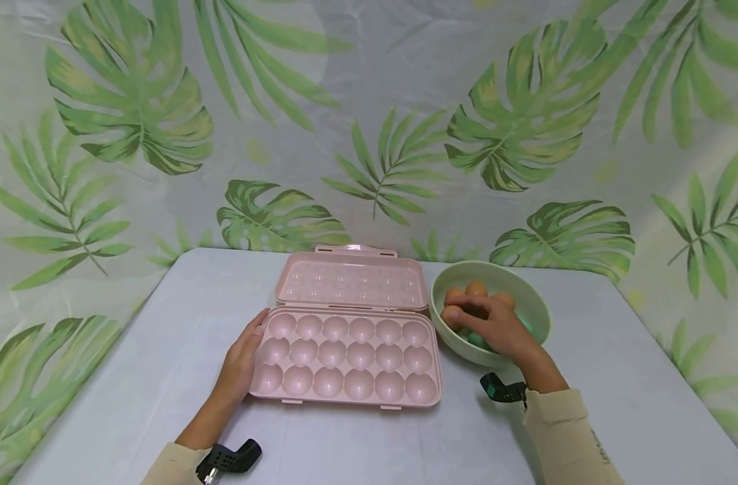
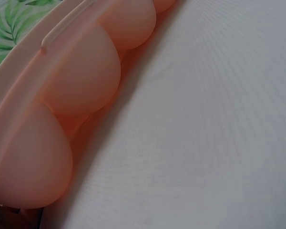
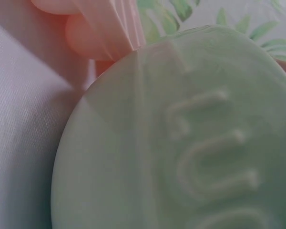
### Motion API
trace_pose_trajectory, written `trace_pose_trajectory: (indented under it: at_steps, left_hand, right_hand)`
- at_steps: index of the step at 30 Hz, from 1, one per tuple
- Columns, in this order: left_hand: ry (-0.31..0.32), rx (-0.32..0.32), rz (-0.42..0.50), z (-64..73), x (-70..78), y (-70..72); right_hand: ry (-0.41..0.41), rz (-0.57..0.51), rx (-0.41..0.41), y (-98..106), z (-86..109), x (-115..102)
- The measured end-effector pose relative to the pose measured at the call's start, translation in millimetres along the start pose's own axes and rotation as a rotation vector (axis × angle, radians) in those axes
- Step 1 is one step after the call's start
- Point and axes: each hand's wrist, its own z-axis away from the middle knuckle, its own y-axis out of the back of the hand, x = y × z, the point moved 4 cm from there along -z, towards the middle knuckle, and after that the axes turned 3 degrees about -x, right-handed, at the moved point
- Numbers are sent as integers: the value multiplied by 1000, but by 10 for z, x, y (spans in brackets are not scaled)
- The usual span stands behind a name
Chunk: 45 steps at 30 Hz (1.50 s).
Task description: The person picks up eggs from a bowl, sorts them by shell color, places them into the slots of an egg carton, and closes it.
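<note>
A pink egg carton lies on the table with its lid tipped back, its rows of round cups bare. My left hand rests along the carton's left side, fingers fairly straight against the edge. At the carton's right stands a pale green bowl holding several brown eggs and green egg-shaped pieces. My right hand reaches into it and pinches a brown egg near the left rim. The bowl's outer wall fills the right wrist view, where the fingers are hidden.
A white cloth covers the table. The carton's raised lid stands close to the back edge, in front of a leaf-printed curtain. The carton's right side sits right beside the bowl.
</note>
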Motion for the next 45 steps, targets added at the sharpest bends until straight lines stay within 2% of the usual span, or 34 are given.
trace_pose_trajectory:
  at_steps: [10,22,30,32,38,45]
  left_hand:
    - [-22,7,16,-18,4,-19]
    - [-38,0,57,0,46,-17]
    - [-37,5,46,0,33,-6]
    - [-36,6,44,-3,35,-5]
    - [-12,1,37,-11,18,0]
    - [22,-11,58,11,9,-2]
  right_hand:
    - [116,-132,38,50,2,-8]
    - [90,-202,42,48,5,-12]
    - [29,-203,63,101,95,-361]
    - [26,-207,70,101,91,-336]
    - [40,-223,85,86,65,-231]
    - [89,-207,83,64,94,-344]
